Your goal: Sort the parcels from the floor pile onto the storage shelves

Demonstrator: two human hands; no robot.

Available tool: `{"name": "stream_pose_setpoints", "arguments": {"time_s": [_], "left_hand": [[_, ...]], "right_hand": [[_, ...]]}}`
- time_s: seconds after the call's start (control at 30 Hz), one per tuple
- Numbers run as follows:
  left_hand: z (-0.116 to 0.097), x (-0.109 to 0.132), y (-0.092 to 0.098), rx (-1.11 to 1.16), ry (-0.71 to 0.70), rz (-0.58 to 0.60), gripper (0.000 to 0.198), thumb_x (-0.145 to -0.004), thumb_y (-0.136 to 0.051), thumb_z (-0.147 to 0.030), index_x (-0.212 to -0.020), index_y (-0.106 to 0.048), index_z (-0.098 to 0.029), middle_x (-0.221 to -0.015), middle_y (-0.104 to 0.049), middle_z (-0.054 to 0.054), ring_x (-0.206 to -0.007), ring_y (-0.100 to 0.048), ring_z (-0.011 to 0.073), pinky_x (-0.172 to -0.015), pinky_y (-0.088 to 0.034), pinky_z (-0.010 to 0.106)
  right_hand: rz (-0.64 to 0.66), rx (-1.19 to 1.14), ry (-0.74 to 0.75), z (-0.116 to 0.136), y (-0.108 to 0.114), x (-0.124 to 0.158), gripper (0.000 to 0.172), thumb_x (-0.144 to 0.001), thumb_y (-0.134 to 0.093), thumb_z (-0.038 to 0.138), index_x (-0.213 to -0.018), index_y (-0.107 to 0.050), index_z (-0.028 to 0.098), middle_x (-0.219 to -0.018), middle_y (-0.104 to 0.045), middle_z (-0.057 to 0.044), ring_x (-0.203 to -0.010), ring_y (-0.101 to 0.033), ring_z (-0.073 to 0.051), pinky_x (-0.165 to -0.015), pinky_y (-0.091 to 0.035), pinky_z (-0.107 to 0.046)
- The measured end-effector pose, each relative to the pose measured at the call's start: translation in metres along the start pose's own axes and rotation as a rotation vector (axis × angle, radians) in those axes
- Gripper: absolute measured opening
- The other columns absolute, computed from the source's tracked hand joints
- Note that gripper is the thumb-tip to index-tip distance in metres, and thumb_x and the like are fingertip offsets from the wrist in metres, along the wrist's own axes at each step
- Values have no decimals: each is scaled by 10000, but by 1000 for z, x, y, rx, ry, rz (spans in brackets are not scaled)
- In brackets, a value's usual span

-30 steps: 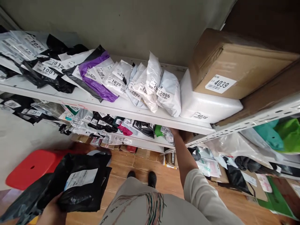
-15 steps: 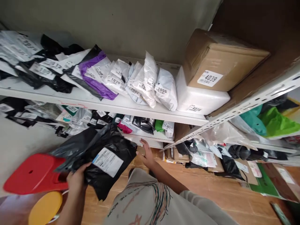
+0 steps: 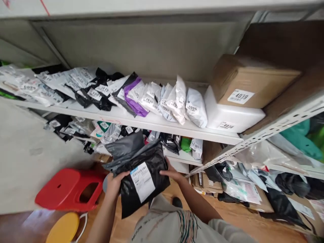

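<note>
A black plastic mailing bag (image 3: 158, 168) with a white label (image 3: 142, 182) is held in front of my body, tilted a little. My left hand (image 3: 114, 184) grips its left edge, thumb on top beside the label. On the opposite edge my right hand (image 3: 173, 171) is closed, its thumb over the plastic and its other fingers hidden beneath. A dull grey plastic bag (image 3: 126, 148) sticks out behind the black one, also on the left hand's side. How far the two overlap I cannot tell.
White shelves (image 3: 177, 127) ahead hold several numbered bags and a cardboard box (image 3: 255, 86) on a white package (image 3: 233, 118). At the lower left stand a red stool (image 3: 60, 192) and a yellow round seat (image 3: 63, 227). More parcels (image 3: 243, 189) lie on the right.
My right hand has gone from open beside the black mailing bag to gripping its right edge. The bag's label has turned more upright. The view has swung left and up.
</note>
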State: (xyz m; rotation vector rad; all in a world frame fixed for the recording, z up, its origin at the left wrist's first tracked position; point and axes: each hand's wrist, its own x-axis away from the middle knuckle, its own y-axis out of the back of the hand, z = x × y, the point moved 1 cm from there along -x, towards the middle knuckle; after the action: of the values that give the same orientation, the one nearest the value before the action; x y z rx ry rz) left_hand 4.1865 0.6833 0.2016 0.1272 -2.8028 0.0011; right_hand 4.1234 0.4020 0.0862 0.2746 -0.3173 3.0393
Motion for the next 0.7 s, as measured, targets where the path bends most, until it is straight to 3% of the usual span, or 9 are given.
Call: {"name": "stream_pose_setpoints", "arguments": {"time_s": [0.1, 0.17, 0.3, 0.43, 0.53, 0.6, 0.7], "left_hand": [[-15, 7, 1, -153, -172, 117, 266, -504, -843, -298, -742, -770, -204, -813, -777, 26, -820, -707, 292, -834, -555, 395], [-27, 10, 2, -205, -264, 159, 229, -515, -839, -306, -710, -767, -211, -798, -775, 30, -822, -704, 298, -849, -554, 403], [-46, 3, 3, -167, -316, 170, 262, -437, -853, -262, -669, -747, -201, -750, -757, 18, -749, -691, 277, -763, -572, 375], [-41, -19, 4, -78, -167, 29, 276, -387, -842, -233, -634, -730, -179, -692, -727, -3, -702, -667, 230, -728, -560, 334], [-29, -29, 2, -36, -31, -41, 300, -377, -825, -229, -650, -719, -166, -654, -708, -8, -640, -650, 216, -651, -547, 330], [-23, -31, -2, -55, 11, -1, 322, -394, -833, -246, -676, -706, -157, -653, -707, 3, -628, -654, 224, -634, -544, 338], [-19, -31, -7, -102, 29, 174, 432, -500, -863, -323, -861, -705, -145, -811, -749, 47, -750, -693, 249, -721, -558, 356]], "right_hand": [[179, -116, 13, -6, -13, 7, 998, -456, -938, 466, -1341, -526, 257, -1363, -586, -91, -1306, -503, -329, -1165, -310, -558], [195, -185, 34, -6, -21, 12, 889, -477, -942, 424, -1277, -584, 276, -1291, -642, -61, -1275, -535, -325, -1157, -324, -559], [130, -240, 29, 9, -28, 19, 855, -465, -951, 376, -1242, -614, 256, -1236, -678, -57, -1245, -560, -313, -1148, -343, -544], [70, -233, -39, 26, -35, 21, 749, -435, -949, 395, -1111, -682, 212, -1149, -721, -66, -1138, -619, -306, -1101, -401, -536], [-16, -280, -103, 20, -43, 19, 690, -422, -944, 375, -1047, -699, 216, -1078, -741, -62, -1090, -646, -304, -1068, -437, -524], [-82, -370, -186, 8, -50, 18, 659, -419, -933, 370, -1014, -700, 206, -1004, -753, -67, -1040, -672, -306, -1031, -467, -517], [-135, -479, -316, -12, -55, 16, 609, -437, -902, 357, -981, -695, 178, -889, -755, -69, -929, -705, -303, -942, -519, -509]]}}
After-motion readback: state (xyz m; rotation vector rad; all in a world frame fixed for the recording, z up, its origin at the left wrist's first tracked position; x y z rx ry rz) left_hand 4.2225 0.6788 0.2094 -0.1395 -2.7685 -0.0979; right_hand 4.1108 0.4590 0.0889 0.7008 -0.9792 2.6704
